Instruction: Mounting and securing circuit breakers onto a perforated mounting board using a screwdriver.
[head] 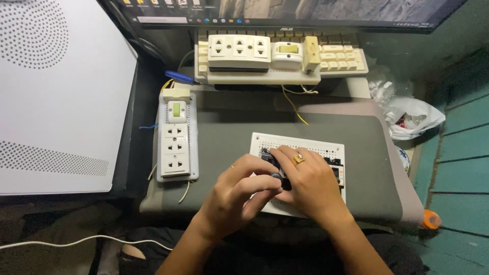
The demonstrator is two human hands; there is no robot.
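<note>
Two hands are pressed together over a white perforated board (326, 147) lying on the grey bench (229, 137). A small dark part (277, 175) is pinched by the left hand (237, 191); the right hand (310, 181) is curled beside it, its grip hidden. Fitting seems underway; careful alignment is likely needed.

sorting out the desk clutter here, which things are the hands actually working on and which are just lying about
In hand:
- white perforated board, under both hands
- small black part, pinched by the left hand
- right hand, resting on the board

Lying about:
- upright socket panel
- socket panel by the monitor
- plastic bag
- white cable
</note>
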